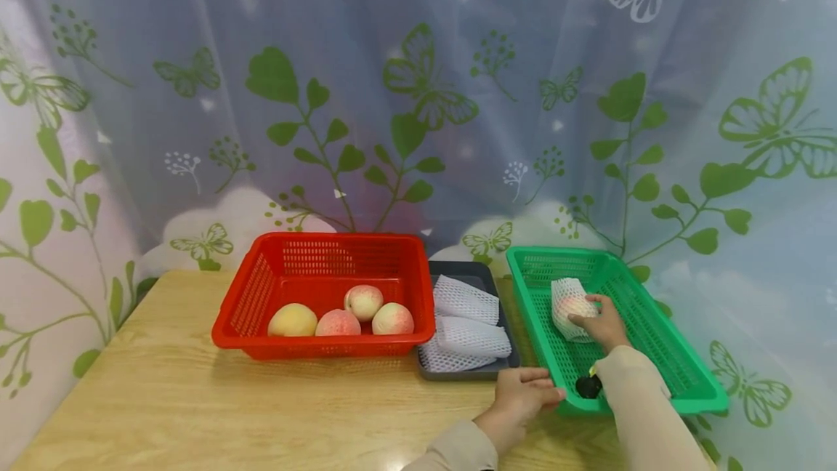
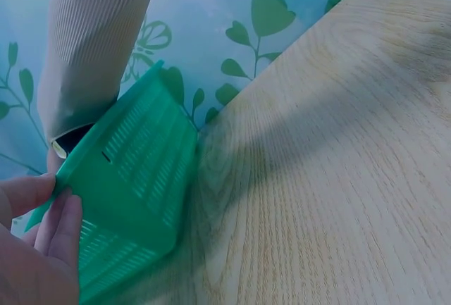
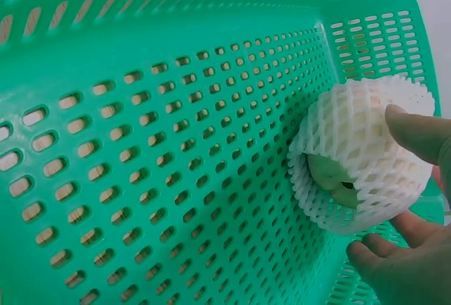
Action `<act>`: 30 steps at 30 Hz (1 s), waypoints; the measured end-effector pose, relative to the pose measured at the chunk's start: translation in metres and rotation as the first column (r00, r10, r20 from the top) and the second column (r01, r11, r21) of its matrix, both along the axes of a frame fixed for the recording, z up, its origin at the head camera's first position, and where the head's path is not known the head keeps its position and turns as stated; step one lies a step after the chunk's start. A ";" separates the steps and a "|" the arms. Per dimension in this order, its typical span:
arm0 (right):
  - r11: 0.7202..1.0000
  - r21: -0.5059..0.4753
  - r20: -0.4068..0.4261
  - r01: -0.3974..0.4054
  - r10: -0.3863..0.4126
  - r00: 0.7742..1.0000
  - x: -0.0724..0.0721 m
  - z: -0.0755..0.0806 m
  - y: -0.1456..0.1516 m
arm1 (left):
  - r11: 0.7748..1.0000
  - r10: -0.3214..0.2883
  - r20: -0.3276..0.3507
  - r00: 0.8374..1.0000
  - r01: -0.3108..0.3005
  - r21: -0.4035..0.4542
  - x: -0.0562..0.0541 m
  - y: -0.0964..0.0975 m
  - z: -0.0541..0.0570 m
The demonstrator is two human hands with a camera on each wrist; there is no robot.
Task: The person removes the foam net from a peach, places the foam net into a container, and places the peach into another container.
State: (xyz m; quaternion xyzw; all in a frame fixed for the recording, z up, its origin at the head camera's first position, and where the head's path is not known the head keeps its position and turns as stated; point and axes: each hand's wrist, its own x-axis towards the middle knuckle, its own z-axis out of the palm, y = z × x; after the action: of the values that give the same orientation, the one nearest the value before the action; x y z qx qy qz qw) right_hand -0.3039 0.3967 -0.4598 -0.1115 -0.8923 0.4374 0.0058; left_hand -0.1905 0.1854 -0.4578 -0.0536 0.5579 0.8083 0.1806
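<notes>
My right hand [image 1: 604,322] reaches into the green plastic basket [image 1: 702,405] and grips a peach in a white foam net [image 1: 566,296], thumb on one side and fingers on the other. Up close in the right wrist view, the foam net [image 3: 359,143] wraps around the fruit, and its open end shows the pale green-yellow skin. At the basket's near left corner, my left hand [image 1: 516,398] pinches the rim. Its thumb and fingers lie on either side of the green edge [image 2: 106,178] in the left wrist view.
A red basket [image 1: 320,238] with several bare peaches stands on the left of the wooden table [image 1: 196,413]. Between the baskets, a dark grey tray [image 1: 458,375] carries several foam nets [image 1: 467,300]. A patterned curtain [image 1: 366,93] hangs behind.
</notes>
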 end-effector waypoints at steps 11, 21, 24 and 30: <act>0.999 0.049 0.062 -0.001 -0.002 0.998 0.001 0.002 0.001 | 1.000 -0.014 0.002 1.000 0.014 0.024 -0.002 0.002 -0.003; 0.996 -0.071 0.070 -0.046 0.051 0.996 -0.001 0.005 -0.005 | 0.999 -0.006 -0.012 1.000 0.007 0.045 -0.003 0.003 -0.004; 0.995 -0.075 0.065 -0.065 0.070 0.995 -0.002 0.004 -0.005 | 0.999 0.004 -0.018 1.000 -0.003 0.052 -0.003 0.003 -0.004; 0.992 -0.108 0.049 -0.072 0.078 0.996 -0.003 0.001 -0.005 | 0.998 0.010 -0.033 0.999 -0.008 0.063 -0.001 0.002 -0.007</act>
State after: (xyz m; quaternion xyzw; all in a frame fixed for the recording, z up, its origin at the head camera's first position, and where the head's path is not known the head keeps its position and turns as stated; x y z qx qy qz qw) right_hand -0.3066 0.3913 -0.4591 -0.0895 -0.8713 0.4809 -0.0402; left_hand -0.1919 0.1878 -0.4644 -0.0368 0.5349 0.8270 0.1690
